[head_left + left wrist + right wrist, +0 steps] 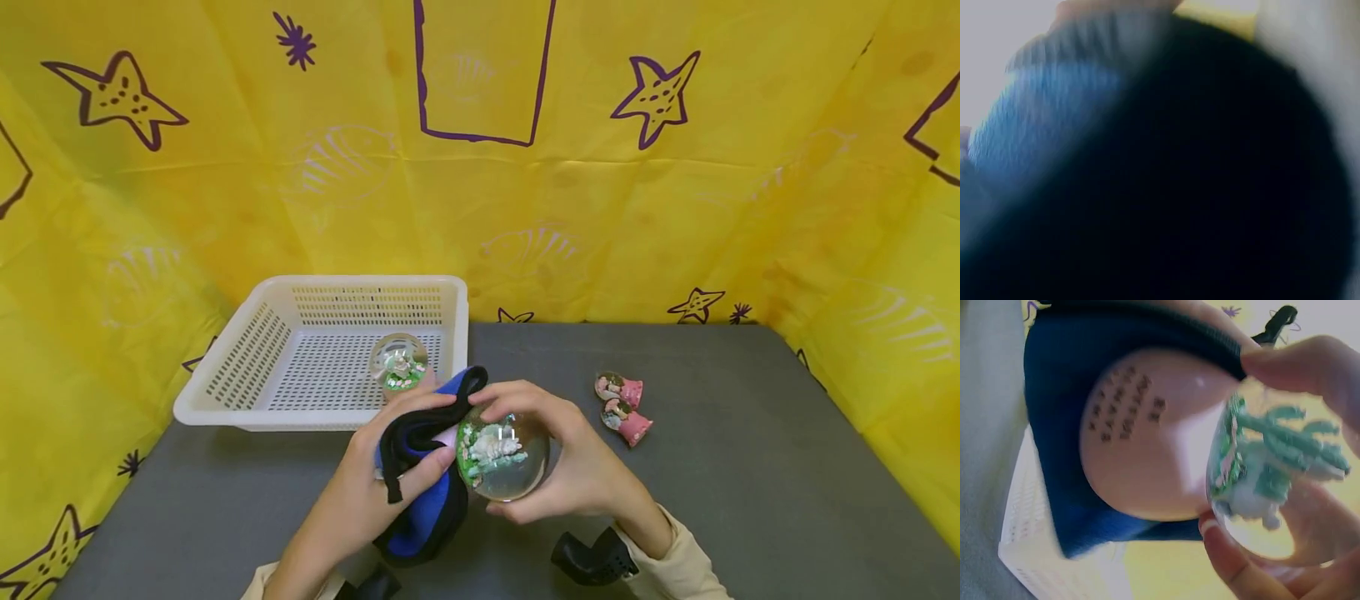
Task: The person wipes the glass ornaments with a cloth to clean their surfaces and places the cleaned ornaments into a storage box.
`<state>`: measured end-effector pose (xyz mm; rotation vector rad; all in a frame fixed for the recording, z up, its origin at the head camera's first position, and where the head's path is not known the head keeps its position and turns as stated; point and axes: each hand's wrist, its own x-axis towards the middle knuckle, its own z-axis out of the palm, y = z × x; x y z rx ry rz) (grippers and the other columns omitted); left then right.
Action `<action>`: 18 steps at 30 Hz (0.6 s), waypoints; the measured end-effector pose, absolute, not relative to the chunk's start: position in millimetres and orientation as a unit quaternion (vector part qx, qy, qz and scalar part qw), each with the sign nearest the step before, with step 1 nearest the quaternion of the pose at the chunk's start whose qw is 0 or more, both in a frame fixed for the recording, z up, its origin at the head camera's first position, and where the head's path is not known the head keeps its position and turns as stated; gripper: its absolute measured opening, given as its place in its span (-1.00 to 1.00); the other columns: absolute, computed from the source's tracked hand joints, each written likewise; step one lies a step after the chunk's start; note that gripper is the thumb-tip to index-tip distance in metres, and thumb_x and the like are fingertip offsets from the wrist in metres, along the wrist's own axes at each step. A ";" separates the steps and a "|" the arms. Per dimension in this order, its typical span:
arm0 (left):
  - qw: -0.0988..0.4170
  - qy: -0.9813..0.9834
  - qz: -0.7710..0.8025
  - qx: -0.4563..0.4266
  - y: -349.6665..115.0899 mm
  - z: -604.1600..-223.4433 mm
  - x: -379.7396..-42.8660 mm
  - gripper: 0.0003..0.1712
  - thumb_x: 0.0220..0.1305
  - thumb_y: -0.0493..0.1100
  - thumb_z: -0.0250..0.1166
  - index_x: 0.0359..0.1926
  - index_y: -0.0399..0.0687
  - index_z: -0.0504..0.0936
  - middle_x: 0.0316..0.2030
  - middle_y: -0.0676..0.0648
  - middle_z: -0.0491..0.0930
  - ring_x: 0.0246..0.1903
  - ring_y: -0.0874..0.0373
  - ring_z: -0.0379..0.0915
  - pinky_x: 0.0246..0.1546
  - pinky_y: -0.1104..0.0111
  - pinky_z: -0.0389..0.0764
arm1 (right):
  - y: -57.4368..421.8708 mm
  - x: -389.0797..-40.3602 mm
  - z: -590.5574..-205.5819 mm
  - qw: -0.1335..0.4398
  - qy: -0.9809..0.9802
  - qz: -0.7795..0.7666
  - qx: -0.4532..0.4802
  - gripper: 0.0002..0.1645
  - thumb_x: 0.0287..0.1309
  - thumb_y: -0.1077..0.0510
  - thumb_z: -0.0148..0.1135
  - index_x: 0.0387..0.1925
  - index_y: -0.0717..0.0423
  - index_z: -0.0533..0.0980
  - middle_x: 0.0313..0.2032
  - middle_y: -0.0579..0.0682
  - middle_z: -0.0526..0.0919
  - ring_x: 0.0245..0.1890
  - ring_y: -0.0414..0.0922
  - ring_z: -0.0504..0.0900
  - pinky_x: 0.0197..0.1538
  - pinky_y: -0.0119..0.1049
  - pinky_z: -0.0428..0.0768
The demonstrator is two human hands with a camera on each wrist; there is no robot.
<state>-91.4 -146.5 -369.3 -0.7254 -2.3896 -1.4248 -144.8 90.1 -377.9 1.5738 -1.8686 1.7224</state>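
Observation:
A glass snow globe [504, 457] with a white figure and green cactus inside lies tilted on its side between both hands. My right hand [577, 458] grips its clear dome, thumb below and fingers above. In my left hand [375, 475] is a blue cloth [431, 510] with black edging, folded and held against the globe's base. The right wrist view shows the pale pink base [1147, 437] with dark lettering, the cloth behind it. Dark cloth fills most of the left wrist view, blurred.
A white perforated plastic basket [322, 419] stands at the back left, holding another snow globe [399, 363]. Two small globes with pink bases [632, 427] lie on the grey table [750, 500] to the right. Yellow patterned fabric [585, 192] hangs around the table.

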 end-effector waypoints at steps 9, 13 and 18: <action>-0.013 -0.728 -0.630 -0.269 -161.2 -366.4 -95.8 -0.53 0.47 -0.24 0.03 0.35 0.02 0.41 0.42 -0.12 0.32 0.44 0.32 0.14 0.33 0.63 0.22 | 96.0 -149.8 -379.9 0.043 -0.551 0.648 0.524 -0.06 -0.31 0.33 0.63 0.16 0.22 0.32 0.22 0.14 0.48 0.21 0.00 0.50 0.07 -0.18 0.66; -0.039 -0.672 -0.681 -0.287 -161.0 -368.7 -96.0 -0.48 0.50 -0.25 -0.06 0.42 -0.21 0.28 0.46 -0.15 0.24 0.46 0.27 0.11 0.37 0.58 0.22 | 96.3 -156.1 -383.2 0.013 -0.498 0.701 0.510 -0.12 -0.07 0.22 0.53 0.27 0.12 0.28 0.24 0.06 0.49 0.20 -0.05 0.53 0.10 -0.18 0.65; -0.054 -0.646 -0.701 -0.296 -160.9 -367.8 -90.8 -0.43 0.48 -0.29 -0.06 0.45 -0.28 0.19 0.48 -0.15 0.21 0.44 0.24 0.15 0.38 0.55 0.24 | 93.2 -160.6 -390.1 -0.069 -0.413 0.772 0.478 -0.23 0.11 0.11 0.34 0.32 0.02 0.24 0.25 0.02 0.49 0.22 -0.09 0.50 0.21 -0.24 0.56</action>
